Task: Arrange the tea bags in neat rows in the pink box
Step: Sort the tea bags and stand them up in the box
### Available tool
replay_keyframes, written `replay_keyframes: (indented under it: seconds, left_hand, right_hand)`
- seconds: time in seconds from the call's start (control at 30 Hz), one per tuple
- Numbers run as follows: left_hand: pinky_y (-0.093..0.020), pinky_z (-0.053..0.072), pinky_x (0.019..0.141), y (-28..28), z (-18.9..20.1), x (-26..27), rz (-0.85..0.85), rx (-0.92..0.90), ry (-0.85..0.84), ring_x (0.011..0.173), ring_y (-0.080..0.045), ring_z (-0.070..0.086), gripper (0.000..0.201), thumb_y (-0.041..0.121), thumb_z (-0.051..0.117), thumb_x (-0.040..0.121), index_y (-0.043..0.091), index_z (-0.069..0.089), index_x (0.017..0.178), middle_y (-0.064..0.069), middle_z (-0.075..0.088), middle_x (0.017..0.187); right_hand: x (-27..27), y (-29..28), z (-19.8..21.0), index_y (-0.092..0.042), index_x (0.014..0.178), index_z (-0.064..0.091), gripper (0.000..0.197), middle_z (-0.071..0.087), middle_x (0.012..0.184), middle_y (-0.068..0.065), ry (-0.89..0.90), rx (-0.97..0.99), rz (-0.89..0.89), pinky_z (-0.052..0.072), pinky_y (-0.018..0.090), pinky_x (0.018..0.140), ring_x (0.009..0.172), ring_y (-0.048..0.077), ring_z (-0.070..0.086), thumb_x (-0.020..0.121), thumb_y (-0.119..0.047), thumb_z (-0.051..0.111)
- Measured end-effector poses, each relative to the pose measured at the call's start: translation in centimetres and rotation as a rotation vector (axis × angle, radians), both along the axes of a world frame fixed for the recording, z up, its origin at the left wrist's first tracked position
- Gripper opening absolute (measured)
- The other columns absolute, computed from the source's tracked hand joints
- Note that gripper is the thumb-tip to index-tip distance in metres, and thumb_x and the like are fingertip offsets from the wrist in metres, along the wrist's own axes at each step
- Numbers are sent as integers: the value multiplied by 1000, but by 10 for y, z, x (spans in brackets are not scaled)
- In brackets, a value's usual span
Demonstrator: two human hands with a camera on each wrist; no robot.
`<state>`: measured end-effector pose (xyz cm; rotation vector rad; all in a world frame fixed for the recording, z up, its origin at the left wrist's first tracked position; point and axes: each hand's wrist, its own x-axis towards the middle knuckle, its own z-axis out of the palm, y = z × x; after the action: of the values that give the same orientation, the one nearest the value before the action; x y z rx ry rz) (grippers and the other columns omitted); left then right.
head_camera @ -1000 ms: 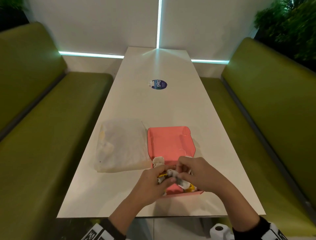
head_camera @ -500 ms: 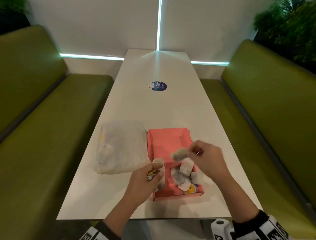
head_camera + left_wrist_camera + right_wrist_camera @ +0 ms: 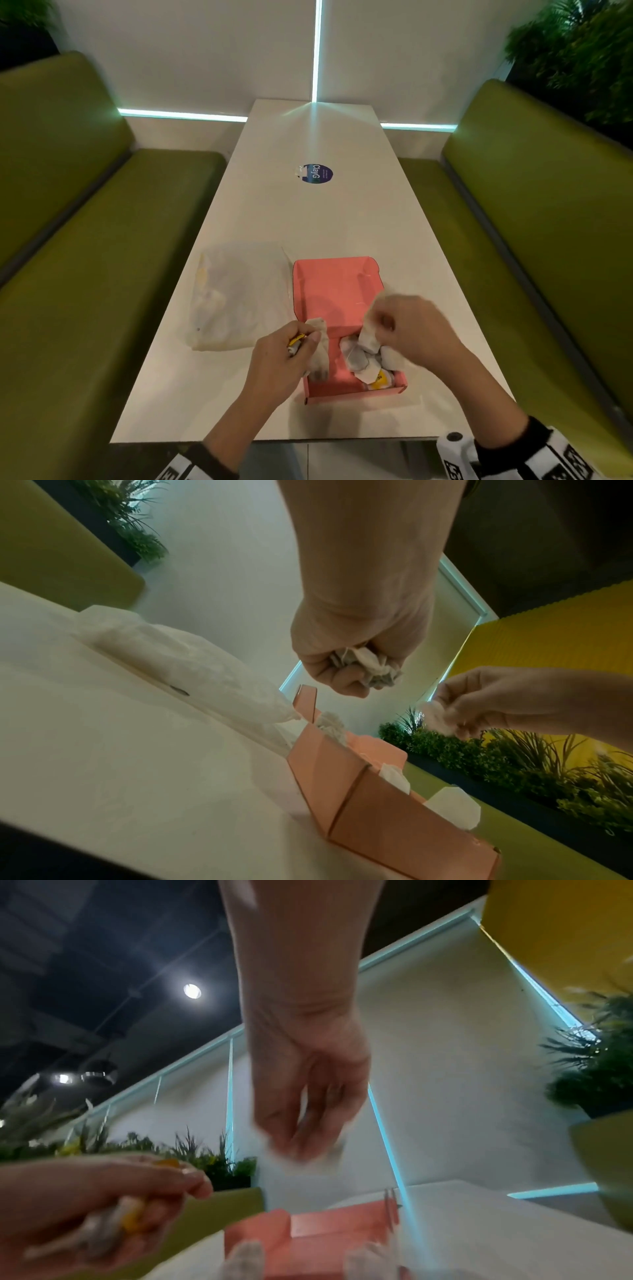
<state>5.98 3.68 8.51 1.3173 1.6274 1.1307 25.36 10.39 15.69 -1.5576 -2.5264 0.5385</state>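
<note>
A pale tea bag [image 3: 369, 334] is pinched between the thumb and fingertips of the right hand [image 3: 416, 334] and is held above the right half of the pink box [image 3: 356, 394], over the loose heap of tea bags [image 3: 359, 359] lying at its near end. A crumpled bunch of tea bags [image 3: 317, 346] is gripped in the curled fingers of the left hand [image 3: 281, 363] at the box's left wall — a yellow tag [image 3: 296, 341] is seen by its thumb. The wad inside that fist is shown from below only in the left wrist view [image 3: 363, 666]; in the right wrist view the right hand's fingertips are blurred. The far half of the box is seen bare. A translucent plastic bag [image 3: 236, 298] lies just left of the box on the white table [image 3: 318, 222].
</note>
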Motion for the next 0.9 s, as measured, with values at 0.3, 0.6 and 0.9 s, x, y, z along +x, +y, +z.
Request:
replay_keyframes:
  seconds: [0.3,0.6,0.9]
  left_hand:
    - [-21,52,65,1,0,1,-95,59,37,59,6,57,18,20,62,89,37,66,88,22,61,71]
    - [-16,48,52,-4,15,7,-323,-6,15,49,-3,59,15,50,56,81,58,58,93,-6,70,81]
    - [-40,52,57,-1,2,8,-350,-5,91,60,-24,62,13,41,61,86,34,69,79,-8,66,67]
  right_hand:
    - [-7,0,-11,-23,78,58,9,63,81,-7,-109,158,18,35,32,74,72,17,59,83,-16,56]
    - [-5,-5,-4,-22,81,62,15,55,68,-15,30,-168,226,33,9,57,63,1,48,84,-8,56]
    - [-10,-6,-3,-15,94,63,9,64,81,-4,125,-150,193,44,18,66,79,13,59,88,-13,57]
